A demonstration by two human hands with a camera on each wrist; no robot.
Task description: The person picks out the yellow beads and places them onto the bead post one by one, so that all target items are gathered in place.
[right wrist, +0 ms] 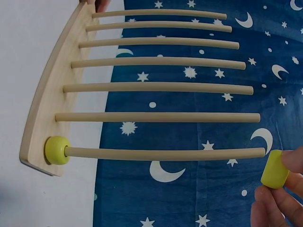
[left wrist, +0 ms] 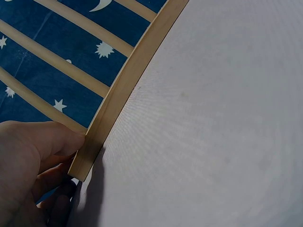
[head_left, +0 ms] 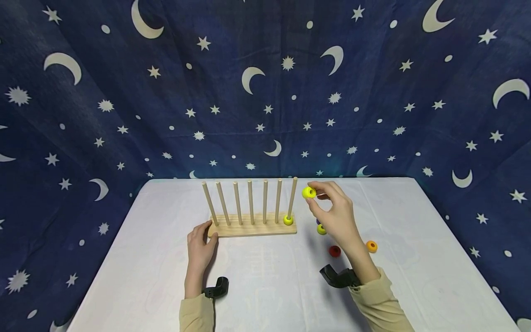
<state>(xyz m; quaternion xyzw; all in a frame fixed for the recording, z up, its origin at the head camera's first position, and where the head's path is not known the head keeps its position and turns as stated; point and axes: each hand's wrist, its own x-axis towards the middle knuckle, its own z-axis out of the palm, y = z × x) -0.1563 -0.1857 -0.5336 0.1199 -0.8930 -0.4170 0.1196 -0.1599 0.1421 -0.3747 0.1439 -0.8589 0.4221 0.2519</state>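
A wooden peg rack (head_left: 253,230) with several upright pegs stands on the table. One yellow bead (right wrist: 57,150) sits at the foot of its rightmost peg (head_left: 292,198). My left hand (head_left: 200,246) grips the left end of the rack's base, its thumb on the near side in the left wrist view. Between thumb and fingers, my right hand (head_left: 338,214) pinches another yellow bead (right wrist: 274,169). That bead is beside the rightmost peg's tip, apart from it, and its hole shows in the head view.
Right of the rack, a yellow bead (head_left: 321,229) lies partly behind the right hand, with a purple one (head_left: 318,221) barely visible. A red bead (head_left: 334,251) and an orange bead (head_left: 372,246) lie nearer. Behind the white table (head_left: 257,286) hangs a star-patterned blue cloth (head_left: 232,92).
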